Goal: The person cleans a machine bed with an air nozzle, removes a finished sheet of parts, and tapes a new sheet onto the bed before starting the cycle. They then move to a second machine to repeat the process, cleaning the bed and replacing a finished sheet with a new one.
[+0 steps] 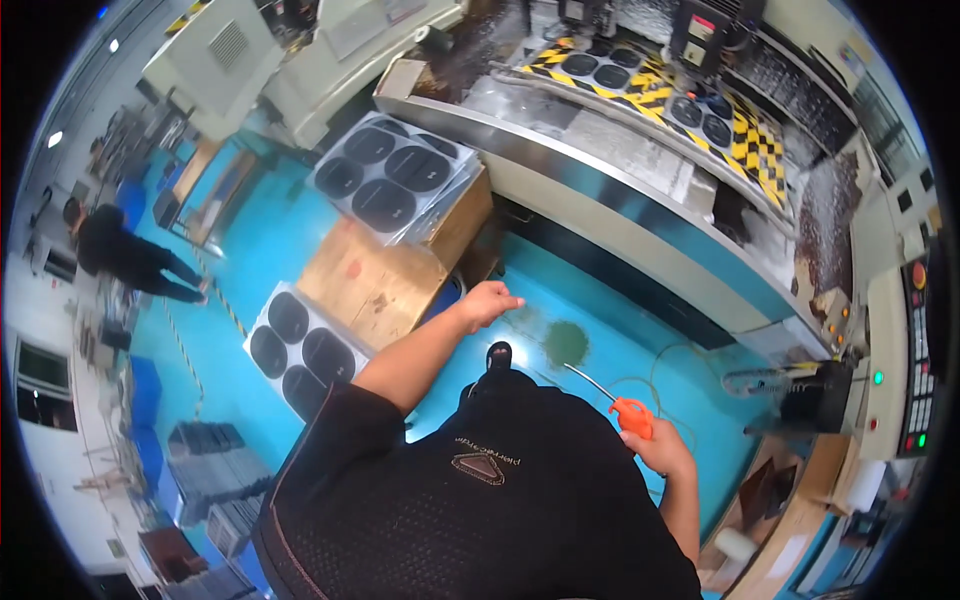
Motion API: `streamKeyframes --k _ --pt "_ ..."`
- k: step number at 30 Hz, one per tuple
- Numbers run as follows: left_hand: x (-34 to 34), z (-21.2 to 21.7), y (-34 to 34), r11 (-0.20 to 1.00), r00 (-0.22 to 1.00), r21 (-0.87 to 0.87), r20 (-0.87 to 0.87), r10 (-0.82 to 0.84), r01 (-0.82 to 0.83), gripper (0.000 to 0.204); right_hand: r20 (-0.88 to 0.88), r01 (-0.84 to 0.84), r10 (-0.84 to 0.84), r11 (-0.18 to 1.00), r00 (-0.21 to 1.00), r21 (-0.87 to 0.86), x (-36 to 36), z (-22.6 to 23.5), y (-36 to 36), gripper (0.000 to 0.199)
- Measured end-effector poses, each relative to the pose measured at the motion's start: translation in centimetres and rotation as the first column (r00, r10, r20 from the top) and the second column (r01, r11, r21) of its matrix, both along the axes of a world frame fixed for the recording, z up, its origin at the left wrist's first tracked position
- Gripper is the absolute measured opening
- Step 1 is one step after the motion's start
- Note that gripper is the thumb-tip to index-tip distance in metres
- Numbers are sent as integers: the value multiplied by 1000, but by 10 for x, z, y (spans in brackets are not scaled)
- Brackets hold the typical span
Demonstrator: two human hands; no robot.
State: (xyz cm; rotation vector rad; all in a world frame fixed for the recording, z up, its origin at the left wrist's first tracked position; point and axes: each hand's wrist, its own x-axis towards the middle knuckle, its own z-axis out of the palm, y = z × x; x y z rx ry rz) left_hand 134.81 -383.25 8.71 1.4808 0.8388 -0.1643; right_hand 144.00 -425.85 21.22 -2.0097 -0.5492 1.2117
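Note:
My right hand (664,450) grips an orange air blow gun (633,418), whose thin metal nozzle points up and left over the floor. Ahead of my body hangs my left hand (486,304) with its fingers curled in and nothing visible in them. It is nearest to a wooden table (365,285), just to its left, and does not touch it. On the far end of that table lies a stack of pale sheets (425,211) with large black discs. Inside the machine (600,185) in front of me, more black discs (612,76) rest on a yellow-and-black striped bed.
Another sheet with black discs (308,352) sits left of the table. A control panel (915,350) with lit buttons stands at the right, above a wooden box (790,530). A hose (655,375) trails over the blue floor. Another person (125,245) walks at the far left.

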Motion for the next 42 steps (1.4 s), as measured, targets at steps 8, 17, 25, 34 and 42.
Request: streamKeyframes --k 8,17,25,34,42 --pt "-44 69 70 906 845 -228 333 418 -358 16 159 169 -220 944 963 283 12 29 33 38" --pt "-55 67 5 685 906 709 385 -176 -168 6 160 -103 81 985 984 139 1 6 56 32" --pt "-63 88 -67 762 857 633 309 -412 138 15 187 -189 191 982 964 -25 9 -12 63 27" --pt "-92 -17 -65 754 799 392 72 -597 527 29 -118 -278 264 952 957 -131 36 -57 50 32" --pt "-217 -186 -31 730 684 199 -567 -459 654 44 13 -117 152 809 988 -576 51 -231 -75 43"
